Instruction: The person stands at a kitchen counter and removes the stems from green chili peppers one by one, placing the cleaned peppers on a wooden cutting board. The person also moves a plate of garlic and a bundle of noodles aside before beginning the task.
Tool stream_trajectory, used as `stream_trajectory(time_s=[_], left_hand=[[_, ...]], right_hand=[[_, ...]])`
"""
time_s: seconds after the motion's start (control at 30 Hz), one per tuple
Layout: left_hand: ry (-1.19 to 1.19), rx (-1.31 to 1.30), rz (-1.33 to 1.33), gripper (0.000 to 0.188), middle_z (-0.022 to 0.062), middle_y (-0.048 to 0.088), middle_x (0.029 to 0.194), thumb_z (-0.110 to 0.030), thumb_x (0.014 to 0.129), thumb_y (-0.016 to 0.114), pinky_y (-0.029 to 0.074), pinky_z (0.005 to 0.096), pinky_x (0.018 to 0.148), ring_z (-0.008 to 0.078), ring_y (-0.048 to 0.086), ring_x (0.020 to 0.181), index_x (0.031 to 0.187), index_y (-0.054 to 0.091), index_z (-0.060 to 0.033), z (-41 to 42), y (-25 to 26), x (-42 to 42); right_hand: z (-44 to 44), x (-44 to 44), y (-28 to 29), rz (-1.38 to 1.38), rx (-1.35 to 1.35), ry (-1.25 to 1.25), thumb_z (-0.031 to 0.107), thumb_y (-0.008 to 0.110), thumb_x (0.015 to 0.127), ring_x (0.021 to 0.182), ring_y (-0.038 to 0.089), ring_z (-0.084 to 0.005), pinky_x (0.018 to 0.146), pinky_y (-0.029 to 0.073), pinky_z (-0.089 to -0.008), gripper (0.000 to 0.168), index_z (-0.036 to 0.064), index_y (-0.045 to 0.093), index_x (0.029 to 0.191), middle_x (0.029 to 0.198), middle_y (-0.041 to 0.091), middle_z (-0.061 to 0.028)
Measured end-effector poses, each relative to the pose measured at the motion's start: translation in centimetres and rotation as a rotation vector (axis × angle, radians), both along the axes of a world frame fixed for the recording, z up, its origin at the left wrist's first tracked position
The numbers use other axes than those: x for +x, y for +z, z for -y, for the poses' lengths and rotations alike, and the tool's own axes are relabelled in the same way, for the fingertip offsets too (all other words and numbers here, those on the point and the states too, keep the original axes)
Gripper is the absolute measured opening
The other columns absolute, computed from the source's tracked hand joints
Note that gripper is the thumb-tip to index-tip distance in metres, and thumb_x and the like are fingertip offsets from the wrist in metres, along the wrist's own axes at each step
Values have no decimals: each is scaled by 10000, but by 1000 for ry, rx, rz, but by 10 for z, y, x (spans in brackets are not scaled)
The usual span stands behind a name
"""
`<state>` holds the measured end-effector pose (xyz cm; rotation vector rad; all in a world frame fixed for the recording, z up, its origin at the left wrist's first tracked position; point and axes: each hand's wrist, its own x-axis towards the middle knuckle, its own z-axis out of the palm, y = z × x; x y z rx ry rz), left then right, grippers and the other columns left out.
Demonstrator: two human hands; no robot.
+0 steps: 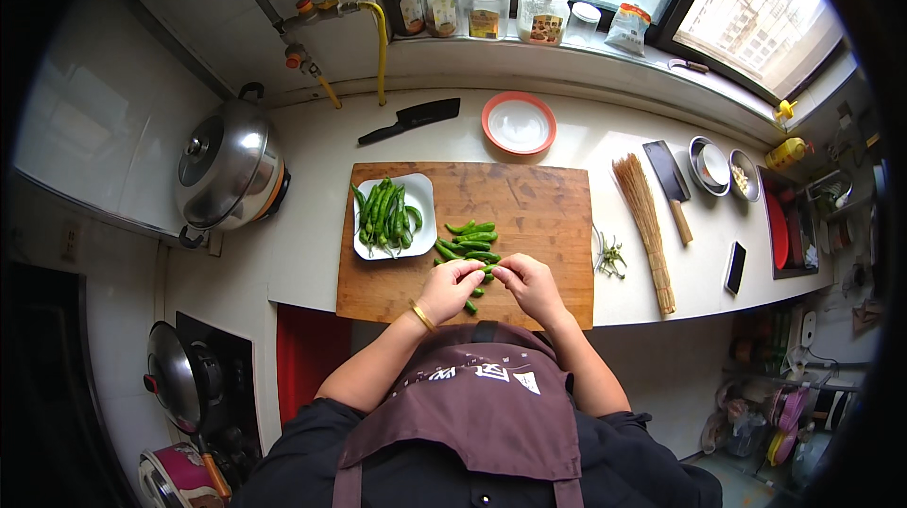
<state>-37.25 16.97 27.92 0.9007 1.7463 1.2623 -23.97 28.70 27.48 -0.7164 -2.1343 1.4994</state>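
Both hands meet over the front of a wooden cutting board point(524, 203). My left hand point(451, 288) pinches one end of a green chili pepper point(489, 268) between thumb and fingers. At the pepper's other end, my right hand point(526, 282) grips with its fingertips. Just beyond the hands lies a group of loose green peppers point(473, 242), and a few more show between the wrists. On the board's left part, a white square dish point(363, 247) holds a heap of long green peppers point(385, 214), some with stems. Cut or broken stems point(611, 258) lie right of the board.
Behind the board are a black kitchen knife point(418, 119) and a red-rimmed bowl point(519, 123). A straw whisk point(643, 231), a cleaver point(669, 185), metal bowls point(708, 166) and a phone point(735, 268) lie rightward. A lidded steel pot point(230, 164) stands left.
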Motion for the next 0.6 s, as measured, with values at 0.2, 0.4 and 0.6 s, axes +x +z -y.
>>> stream_trajectory(time_s=[0.2,0.4,0.6], left_hand=[[-15,-80,185,226,-8,601,766,-122,854,570,431,195,581,40,508,644,1019,610,27,-1,9,0],[-41,-63,358,206,-20,579,735,-133,851,583,411,190,550,43,489,608,983,625,19,0,7,-3],[-79,-58,466,186,-26,559,685,-151,873,542,372,189,506,34,446,563,916,641,1,1,0,-9]], right_hand=[[1,2,5,-22,88,20,114,611,803,576,490,-164,537,396,-271,140,-8,578,744,629,525,-87],[4,4,0,-77,1,14,102,601,802,544,462,-147,517,382,-276,148,-6,567,707,583,500,-73],[9,5,8,-120,-321,42,136,550,859,509,414,-59,475,335,-210,214,13,562,685,575,479,11]])
